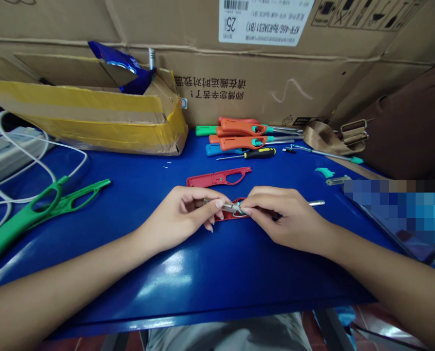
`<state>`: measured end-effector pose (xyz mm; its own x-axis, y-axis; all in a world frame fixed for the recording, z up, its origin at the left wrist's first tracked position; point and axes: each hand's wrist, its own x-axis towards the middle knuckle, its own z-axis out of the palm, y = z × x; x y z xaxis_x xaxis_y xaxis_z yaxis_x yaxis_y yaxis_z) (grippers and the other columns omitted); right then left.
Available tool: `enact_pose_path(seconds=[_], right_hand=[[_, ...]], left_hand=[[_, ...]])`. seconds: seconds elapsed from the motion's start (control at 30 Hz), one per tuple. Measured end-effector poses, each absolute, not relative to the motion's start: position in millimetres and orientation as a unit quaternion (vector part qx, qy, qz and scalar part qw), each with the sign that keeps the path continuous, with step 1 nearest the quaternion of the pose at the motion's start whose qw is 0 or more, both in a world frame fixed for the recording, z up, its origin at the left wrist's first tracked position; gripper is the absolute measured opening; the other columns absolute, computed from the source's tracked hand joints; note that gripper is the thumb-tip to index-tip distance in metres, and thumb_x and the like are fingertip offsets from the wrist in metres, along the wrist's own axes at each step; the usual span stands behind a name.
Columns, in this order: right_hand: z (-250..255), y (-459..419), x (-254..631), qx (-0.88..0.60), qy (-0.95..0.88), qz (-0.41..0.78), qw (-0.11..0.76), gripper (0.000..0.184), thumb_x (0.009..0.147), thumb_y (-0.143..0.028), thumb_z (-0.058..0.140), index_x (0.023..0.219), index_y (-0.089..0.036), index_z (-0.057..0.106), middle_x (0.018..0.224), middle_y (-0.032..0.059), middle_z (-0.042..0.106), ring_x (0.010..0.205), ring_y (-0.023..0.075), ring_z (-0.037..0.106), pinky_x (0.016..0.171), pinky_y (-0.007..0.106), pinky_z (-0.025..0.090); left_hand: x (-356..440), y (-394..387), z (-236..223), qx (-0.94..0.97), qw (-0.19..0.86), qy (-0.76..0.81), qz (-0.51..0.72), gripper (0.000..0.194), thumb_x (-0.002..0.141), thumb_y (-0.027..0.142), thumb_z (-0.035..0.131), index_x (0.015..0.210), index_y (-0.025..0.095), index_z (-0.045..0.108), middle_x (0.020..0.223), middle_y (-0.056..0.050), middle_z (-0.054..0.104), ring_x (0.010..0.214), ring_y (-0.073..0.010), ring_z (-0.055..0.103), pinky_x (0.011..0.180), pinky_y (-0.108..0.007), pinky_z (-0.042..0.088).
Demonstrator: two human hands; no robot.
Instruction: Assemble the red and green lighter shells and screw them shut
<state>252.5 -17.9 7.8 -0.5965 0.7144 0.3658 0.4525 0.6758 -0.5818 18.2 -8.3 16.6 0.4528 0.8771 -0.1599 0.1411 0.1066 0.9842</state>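
Between the thumb and fingers of my left hand is a small clear lighter gas tank, roughly level. My right hand pinches close to the tank's right end; its fingertips hide what they grip. Small white and teal parts and a thin white wire show between the hands. Beneath them is a red lighter shell half, mostly covered by my fingers. A metal tube sticks out beyond my right hand. Just behind my hands, another red shell half lies on the blue table.
Several assembled lighters are piled at the back beside a black-and-yellow screwdriver. Green shell pieces and white cables lie left. A taped cardboard box stands back left. A teal trigger and clear tank lie right.
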Motion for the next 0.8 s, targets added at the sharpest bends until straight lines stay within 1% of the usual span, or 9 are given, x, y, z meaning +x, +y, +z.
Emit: enact_pose_path(seconds=[0.13, 0.2, 0.37, 0.47, 0.67, 0.8], right_hand=[[7.6, -17.2, 252.8, -0.327, -0.871, 0.217, 0.297, 0.018, 0.097, -0.010, 0.055, 0.096, -0.018, 0.071, 0.087, 0.0037, 0.072, 0.078, 0.0129, 0.065, 0.070, 0.024, 0.048], [7.9, -17.2, 252.9, -0.330, -0.870, 0.212, 0.299, 0.016, 0.097, -0.010, 0.056, 0.096, -0.017, 0.071, 0.086, 0.0040, 0.071, 0.078, 0.0129, 0.064, 0.069, 0.024, 0.048], [9.9, -18.3, 252.8, -0.363, -0.852, 0.211, 0.313, 0.013, 0.096, -0.014, 0.060, 0.094, -0.015, 0.073, 0.076, 0.0017, 0.065, 0.064, 0.0104, 0.054, 0.059, 0.024, 0.041], [9.8, -17.9, 252.7, -0.367, -0.844, 0.210, 0.331, 0.012, 0.094, -0.014, 0.062, 0.093, -0.014, 0.075, 0.073, 0.0009, 0.064, 0.059, 0.0088, 0.049, 0.055, 0.023, 0.038], [7.2, -16.4, 251.8, -0.356, -0.839, 0.224, 0.344, 0.015, 0.095, -0.011, 0.061, 0.094, -0.011, 0.076, 0.077, 0.0040, 0.066, 0.062, 0.0092, 0.052, 0.057, 0.023, 0.040], [5.4, -16.8, 251.2, -0.352, -0.837, 0.237, 0.346, 0.015, 0.096, -0.011, 0.061, 0.095, -0.010, 0.076, 0.077, 0.0044, 0.066, 0.062, 0.0092, 0.052, 0.057, 0.024, 0.040]], left_hand=[[19.6, -9.0, 17.7, 0.601, 0.607, 0.427, 0.297, 0.016, 0.090, 0.026, 0.071, 0.094, 0.015, 0.081, 0.071, -0.002, 0.073, 0.056, -0.0083, 0.061, 0.054, -0.016, 0.054], [20.4, -9.3, 18.1, 0.602, 0.604, 0.425, 0.303, 0.016, 0.090, 0.025, 0.070, 0.095, 0.015, 0.081, 0.071, -0.002, 0.074, 0.056, -0.0080, 0.061, 0.054, -0.015, 0.055], [20.6, -8.1, 20.9, 0.607, 0.588, 0.421, 0.331, 0.013, 0.088, 0.022, 0.071, 0.094, 0.015, 0.081, 0.072, -0.001, 0.075, 0.057, -0.0080, 0.063, 0.054, -0.014, 0.056], [18.5, -6.1, 21.5, 0.605, 0.578, 0.438, 0.328, 0.015, 0.087, 0.024, 0.074, 0.095, 0.014, 0.080, 0.070, -0.001, 0.075, 0.056, -0.0082, 0.063, 0.054, -0.015, 0.056], [14.7, -4.6, 17.1, 0.610, 0.578, 0.441, 0.315, 0.022, 0.086, 0.032, 0.075, 0.098, 0.013, 0.079, 0.073, -0.004, 0.077, 0.057, -0.0115, 0.065, 0.056, -0.020, 0.057], [14.3, -4.1, 16.2, 0.612, 0.589, 0.424, 0.316, 0.019, 0.087, 0.028, 0.074, 0.099, 0.014, 0.080, 0.074, -0.004, 0.078, 0.058, -0.0099, 0.066, 0.057, -0.017, 0.056]])
